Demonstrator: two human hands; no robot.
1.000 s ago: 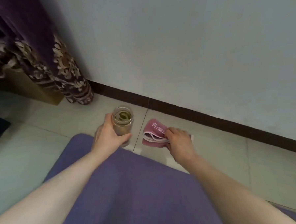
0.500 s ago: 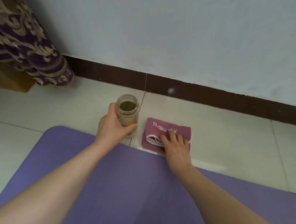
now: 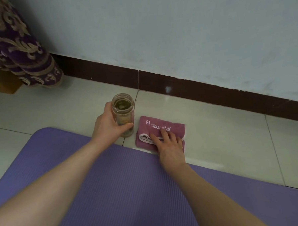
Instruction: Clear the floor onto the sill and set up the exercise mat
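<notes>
A purple exercise mat [image 3: 128, 191] lies flat across the tiled floor in the foreground. Just past its far edge stands an open clear jar [image 3: 122, 105] with a dark greenish drink inside; my left hand [image 3: 109, 125] is wrapped around its side, and the jar rests on the tile. To the right of the jar lies a folded pink towel [image 3: 162, 126] with white lettering and a white loop. My right hand [image 3: 169, 144] lies flat on the towel's near part, fingers spread, pressing it to the floor.
A pale wall with a dark brown skirting board [image 3: 177, 83] runs behind the jar and towel. A purple patterned curtain [image 3: 15, 50] hangs at the far left over a wooden piece [image 3: 1, 82]. Pale floor tiles [image 3: 232, 143] stretch to the right of the towel.
The jar came down onto the tile with my left hand still around it. My right hand went from pinching the towel to lying flat on top of it. The view shifted closer.
</notes>
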